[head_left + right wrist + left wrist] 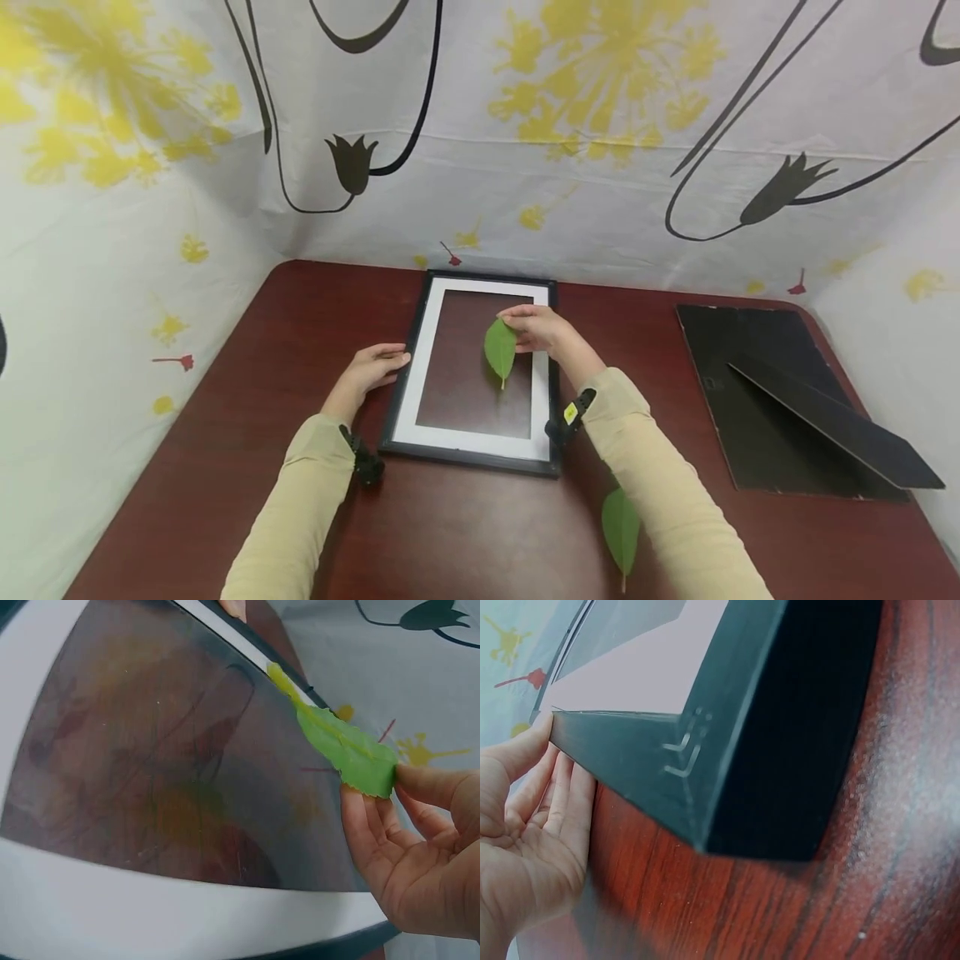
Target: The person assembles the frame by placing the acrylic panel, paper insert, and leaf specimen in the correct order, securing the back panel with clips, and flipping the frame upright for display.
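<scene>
Green oval leaf, pinched at its tip in our right hand, hangs over the white-bordered black rectangular frame, not yet laid down; our left hand touches the frame's side, fingers extended. Another green leaf lies outside, on the dark-red wooden table.

Frame on the desk, board off to my right
I see the left hand at the frame's left edge and the right hand holding a leaf over its opening; a second leaf lies before the frame, left of the right sleeve; a flap slants over the board, cloth behind.
</scene>
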Tool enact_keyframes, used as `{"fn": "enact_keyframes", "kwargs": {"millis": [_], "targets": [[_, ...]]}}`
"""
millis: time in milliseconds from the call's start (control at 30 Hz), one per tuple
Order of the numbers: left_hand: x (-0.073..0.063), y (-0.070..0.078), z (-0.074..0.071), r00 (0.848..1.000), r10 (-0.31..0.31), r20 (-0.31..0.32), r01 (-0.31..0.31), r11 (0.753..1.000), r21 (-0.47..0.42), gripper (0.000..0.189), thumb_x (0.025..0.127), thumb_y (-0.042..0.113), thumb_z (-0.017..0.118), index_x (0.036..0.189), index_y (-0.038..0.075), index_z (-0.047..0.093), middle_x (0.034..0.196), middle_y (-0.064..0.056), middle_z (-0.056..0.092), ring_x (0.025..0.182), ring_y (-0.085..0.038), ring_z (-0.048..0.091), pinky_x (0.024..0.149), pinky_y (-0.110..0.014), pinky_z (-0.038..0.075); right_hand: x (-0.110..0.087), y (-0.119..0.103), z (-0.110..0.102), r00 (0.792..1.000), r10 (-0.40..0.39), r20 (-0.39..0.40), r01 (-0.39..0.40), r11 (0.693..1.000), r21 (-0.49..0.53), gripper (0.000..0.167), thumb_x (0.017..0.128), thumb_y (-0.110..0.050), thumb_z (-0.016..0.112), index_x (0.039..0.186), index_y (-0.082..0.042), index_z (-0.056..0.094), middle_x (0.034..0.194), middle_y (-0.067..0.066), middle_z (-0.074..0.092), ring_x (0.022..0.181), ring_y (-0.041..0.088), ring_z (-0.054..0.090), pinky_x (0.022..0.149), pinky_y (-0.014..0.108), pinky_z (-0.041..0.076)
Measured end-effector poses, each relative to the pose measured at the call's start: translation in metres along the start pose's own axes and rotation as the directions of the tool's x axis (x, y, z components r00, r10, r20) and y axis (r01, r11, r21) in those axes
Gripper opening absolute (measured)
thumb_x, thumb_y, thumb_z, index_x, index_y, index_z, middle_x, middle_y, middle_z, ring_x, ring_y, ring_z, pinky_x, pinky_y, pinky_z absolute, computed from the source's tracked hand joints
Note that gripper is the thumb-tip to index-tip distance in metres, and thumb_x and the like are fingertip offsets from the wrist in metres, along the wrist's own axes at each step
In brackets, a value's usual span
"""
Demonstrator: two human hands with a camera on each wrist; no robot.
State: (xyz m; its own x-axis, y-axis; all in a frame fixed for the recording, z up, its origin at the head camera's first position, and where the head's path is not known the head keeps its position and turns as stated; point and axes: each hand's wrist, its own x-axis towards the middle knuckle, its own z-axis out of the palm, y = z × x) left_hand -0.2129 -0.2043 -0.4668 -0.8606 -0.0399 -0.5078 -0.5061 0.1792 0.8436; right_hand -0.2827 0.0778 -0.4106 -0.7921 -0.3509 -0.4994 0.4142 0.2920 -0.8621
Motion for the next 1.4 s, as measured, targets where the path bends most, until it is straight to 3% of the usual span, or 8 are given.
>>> {"fn": "enact_keyframes", "kwargs": {"millis": [200,333,467,600,767,1000,1233,1400], "targets": [[0.001,0.002,0.0,1.0,0.005,0.014,-0.005,1.0,0.009,0.049,0.09,0.018,0.058,0.135,0.007,0.043,0.139,-0.015,0.043,0.128,-0.027,0.043,0.104,-0.038,0.043,-0.002,-0.019,0.011,0.999,0.04,-0.014,-0.04,0.999,-0.002,0.039,0.096,-0.012,0.046,0.133,0.001,0.043,0.071,-0.007,0.059,0.065,0.007,0.06,0.068,0.025,0.057],[0.002,0.001,0.0,1.0,0.003,0.005,-0.003,1.0,0.005,0.049,0.09,0.018,0.059,0.135,0.008,0.044,0.139,-0.015,0.043,0.127,-0.027,0.043,0.104,-0.038,0.043,0.014,-0.018,0.015,0.999,0.04,-0.02,-0.04,0.999,-0.009,0.039,0.096,-0.016,0.047,0.132,-0.002,0.045,0.072,-0.008,0.06,0.067,0.006,0.06,0.072,0.027,0.057],[0.001,0.0,0.0,1.0,-0.008,-0.011,0.008,1.0,-0.005,0.048,0.09,0.018,0.059,0.134,0.007,0.045,0.138,-0.015,0.044,0.127,-0.027,0.043,0.104,-0.038,0.043,0.043,-0.006,0.016,1.0,0.012,-0.015,-0.012,1.0,0.004,0.032,0.094,-0.019,0.052,0.123,-0.007,0.056,0.075,-0.004,0.063,0.069,0.009,0.062,0.073,0.029,0.058],[0.001,-0.001,0.0,1.0,-0.015,-0.018,0.015,1.0,-0.017,0.047,0.089,0.018,0.06,0.133,0.008,0.046,0.138,-0.014,0.045,0.126,-0.026,0.045,0.103,-0.037,0.044,0.092,0.019,0.008,1.0,0.001,0.012,-0.002,0.999,0.047,0.025,0.089,-0.02,0.059,0.112,-0.01,0.064,0.082,0.005,0.067,0.073,0.017,0.064,0.071,0.035,0.058],[0.002,-0.001,0.0,1.0,-0.01,-0.026,0.009,1.0,-0.027,0.046,0.088,0.017,0.061,0.132,0.007,0.047,0.137,-0.014,0.046,0.125,-0.026,0.045,0.103,-0.037,0.044,0.127,0.036,0.008,1.0,0.024,-0.018,-0.023,0.998,0.054,0.025,0.09,-0.02,0.058,0.113,-0.014,0.064,0.095,0.008,0.068,0.084,0.022,0.066,0.079,0.04,0.057],[0.001,0.0,0.0,1.0,-0.004,-0.029,0.004,1.0,-0.021,0.046,0.089,0.017,0.06,0.132,0.008,0.048,0.137,-0.014,0.046,0.125,-0.026,0.046,0.102,-0.037,0.045,0.184,0.06,0.003,1.0,-0.018,-0.026,0.02,0.996,0.088,0.017,0.087,-0.022,0.063,0.102,-0.018,0.069,0.086,0.004,0.07,0.074,0.02,0.067,0.064,0.038,0.058],[-0.001,0.002,0.0,0.999,0.006,-0.038,-0.006,1.0,-0.007,0.045,0.089,0.018,0.06,0.132,0.009,0.048,0.136,-0.013,0.047,0.124,-0.026,0.047,0.102,-0.037,0.045,0.202,0.056,0.019,0.98,-0.001,-0.201,0.014,0.998,0.061,0.017,0.092,-0.018,0.055,0.102,-0.017,0.069,0.094,0.002,0.068,0.078,0.018,0.066,0.066,0.037,0.058],[0.0,0.001,0.0,0.999,-0.005,-0.041,0.004,1.0,-0.021,0.045,0.089,0.017,0.06,0.131,0.009,0.048,0.135,-0.013,0.048,0.124,-0.026,0.047,0.102,-0.037,0.045,0.216,0.056,0.023,0.968,-0.043,-0.248,0.062,0.995,0.072,0.012,0.088,-0.019,0.061,0.095,-0.016,0.07,0.093,0.0,0.067,0.074,0.015,0.065,0.06,0.037,0.057]]}}
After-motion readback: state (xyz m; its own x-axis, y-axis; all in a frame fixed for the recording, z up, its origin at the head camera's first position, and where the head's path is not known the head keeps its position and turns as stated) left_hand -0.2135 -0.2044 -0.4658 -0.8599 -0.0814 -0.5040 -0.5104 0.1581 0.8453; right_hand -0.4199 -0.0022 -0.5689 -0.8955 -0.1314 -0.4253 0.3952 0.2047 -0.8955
